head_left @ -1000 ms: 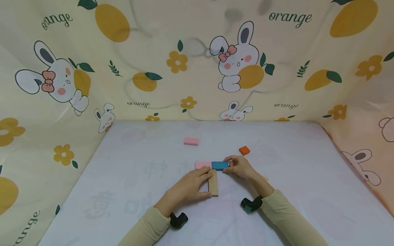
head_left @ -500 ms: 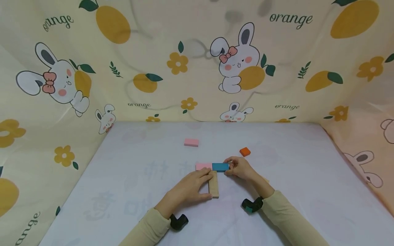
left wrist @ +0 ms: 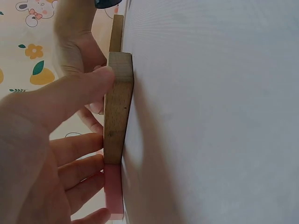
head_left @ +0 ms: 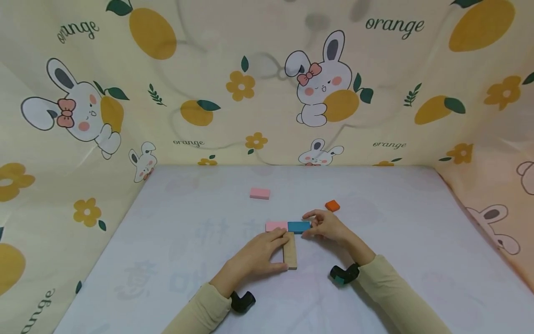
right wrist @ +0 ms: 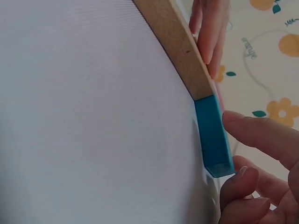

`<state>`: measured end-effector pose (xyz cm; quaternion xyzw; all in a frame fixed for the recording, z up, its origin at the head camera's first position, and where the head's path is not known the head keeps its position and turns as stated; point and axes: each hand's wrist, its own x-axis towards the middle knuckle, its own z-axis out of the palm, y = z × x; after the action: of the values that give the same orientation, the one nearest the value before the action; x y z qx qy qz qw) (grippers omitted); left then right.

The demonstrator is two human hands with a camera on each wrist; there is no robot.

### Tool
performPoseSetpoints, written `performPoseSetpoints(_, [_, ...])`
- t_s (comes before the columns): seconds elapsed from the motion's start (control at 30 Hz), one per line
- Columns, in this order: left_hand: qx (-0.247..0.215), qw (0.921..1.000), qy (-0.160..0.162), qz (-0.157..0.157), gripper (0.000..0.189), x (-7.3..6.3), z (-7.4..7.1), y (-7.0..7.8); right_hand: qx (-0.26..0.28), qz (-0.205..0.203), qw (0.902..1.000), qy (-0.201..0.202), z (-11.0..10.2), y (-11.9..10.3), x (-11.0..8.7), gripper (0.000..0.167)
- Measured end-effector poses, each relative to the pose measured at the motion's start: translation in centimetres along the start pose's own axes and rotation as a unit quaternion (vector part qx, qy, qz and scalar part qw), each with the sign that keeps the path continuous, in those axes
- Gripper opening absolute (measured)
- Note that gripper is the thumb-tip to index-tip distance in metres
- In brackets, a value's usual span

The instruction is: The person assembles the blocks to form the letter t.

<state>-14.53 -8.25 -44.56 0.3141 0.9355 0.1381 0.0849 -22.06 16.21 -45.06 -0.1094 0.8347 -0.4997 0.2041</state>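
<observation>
A pink block (head_left: 275,226) and a blue block (head_left: 299,227) lie end to end. From their join a plain wooden block (head_left: 289,251) runs toward the person, forming a T. My left hand (head_left: 259,253) spans the wooden block, thumb (left wrist: 105,77) at its near end. Its fingers (left wrist: 81,147) rest along the far part and by the pink block. My right hand (head_left: 327,226) is at the blue block's right end. One fingertip (right wrist: 230,119) is close to the block's edge and the other fingers are loosely bent beside its end; exact contact is unclear.
Farther back on the white table (head_left: 187,199) lie another pink block (head_left: 260,193) and a small orange block (head_left: 332,205). A second wooden piece (left wrist: 117,32) shows beyond the first in the left wrist view. A patterned cloth (head_left: 267,83) stands behind.
My right hand's fingers have loosened and spread a little at the blue block, and the forearm has shifted slightly right. The left hand and the blocks hold their places.
</observation>
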Motion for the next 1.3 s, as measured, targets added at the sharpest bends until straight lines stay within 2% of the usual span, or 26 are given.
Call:
performPoseSetpoints(0.2, [0.0,1.0,0.003,0.002,0.07,0.0,0.1,-0.1,-0.006,0.001,1.0,0.006,-0.1,-0.6,0.4,0.051])
performPoseSetpoints(0.3, [0.003,1.0,0.005,0.003,0.07,0.0,0.0,-0.1,-0.01,0.014,0.9998,0.008,-0.2,-1.0,0.7,0.05])
performPoseSetpoints(0.6, [0.008,0.9999,0.007,0.008,0.071,0.0,0.0,0.0,-0.036,-0.01,0.9991,0.017,-0.4,-2.1,1.5,0.05])
performPoseSetpoints(1.17, [0.013,0.9998,0.01,0.011,0.069,0.0,0.1,-0.1,-0.023,0.014,0.9995,0.016,0.1,-4.0,2.8,0.047])
performPoseSetpoints(1.3, [0.011,0.9998,0.011,0.012,0.07,0.0,0.0,-0.1,-0.018,0.004,0.9998,0.012,0.3,-4.1,3.4,0.046])
